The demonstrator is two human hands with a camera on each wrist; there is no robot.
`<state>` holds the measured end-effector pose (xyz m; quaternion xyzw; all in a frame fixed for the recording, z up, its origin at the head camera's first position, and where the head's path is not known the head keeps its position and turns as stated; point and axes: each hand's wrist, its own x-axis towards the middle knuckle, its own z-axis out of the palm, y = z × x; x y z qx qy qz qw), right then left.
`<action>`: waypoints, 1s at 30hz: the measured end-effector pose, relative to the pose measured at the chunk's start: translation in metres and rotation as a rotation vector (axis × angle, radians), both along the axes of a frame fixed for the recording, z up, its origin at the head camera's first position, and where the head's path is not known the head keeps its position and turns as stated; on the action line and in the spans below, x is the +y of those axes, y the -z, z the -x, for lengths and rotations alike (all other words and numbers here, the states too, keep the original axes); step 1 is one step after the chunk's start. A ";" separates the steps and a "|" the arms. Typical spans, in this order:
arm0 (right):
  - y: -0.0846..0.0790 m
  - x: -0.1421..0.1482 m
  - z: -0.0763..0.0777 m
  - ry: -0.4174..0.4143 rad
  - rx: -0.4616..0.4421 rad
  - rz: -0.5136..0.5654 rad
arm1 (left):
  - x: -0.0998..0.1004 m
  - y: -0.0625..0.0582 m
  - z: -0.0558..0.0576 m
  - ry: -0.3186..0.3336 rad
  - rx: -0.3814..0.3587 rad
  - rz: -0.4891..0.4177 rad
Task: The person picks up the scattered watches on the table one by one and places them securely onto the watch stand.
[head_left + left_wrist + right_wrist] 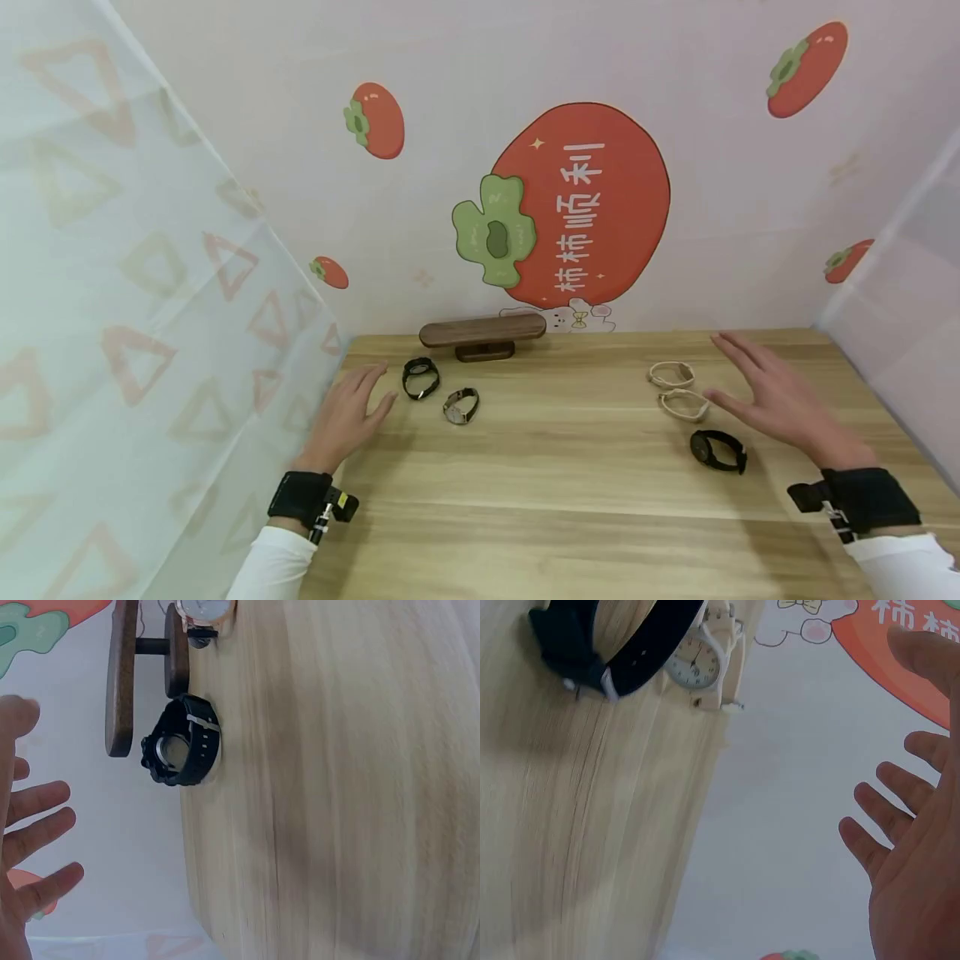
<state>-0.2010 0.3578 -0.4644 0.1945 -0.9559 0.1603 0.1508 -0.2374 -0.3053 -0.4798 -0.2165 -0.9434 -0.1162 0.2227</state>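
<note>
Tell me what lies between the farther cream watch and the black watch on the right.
The nearer cream watch lies between them, as the head view shows.

Left-wrist view: left grip [30, 838] cropped at left edge; rose-gold-rimmed watch [204, 609] and wooden stand [120, 682] cropped at top. Right-wrist view: black-strapped watch [660, 641] blurred, cropped at top, partly hiding a cream watch [694, 667]; right grip [922, 851] cropped at right edge. Head view: dial markings too small to read.

Free tabletop [562, 442], watches [701, 448] either side
</note>
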 end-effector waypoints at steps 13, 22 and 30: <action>0.008 -0.042 0.013 -0.072 -0.024 0.127 | 0.017 0.006 0.012 0.106 0.167 -0.156; 0.018 -0.069 0.024 -0.087 -0.096 0.178 | 0.034 0.021 0.020 0.128 0.198 -0.256; 0.031 -0.089 0.031 -0.087 -0.156 0.242 | 0.050 0.030 0.022 0.113 0.138 -0.321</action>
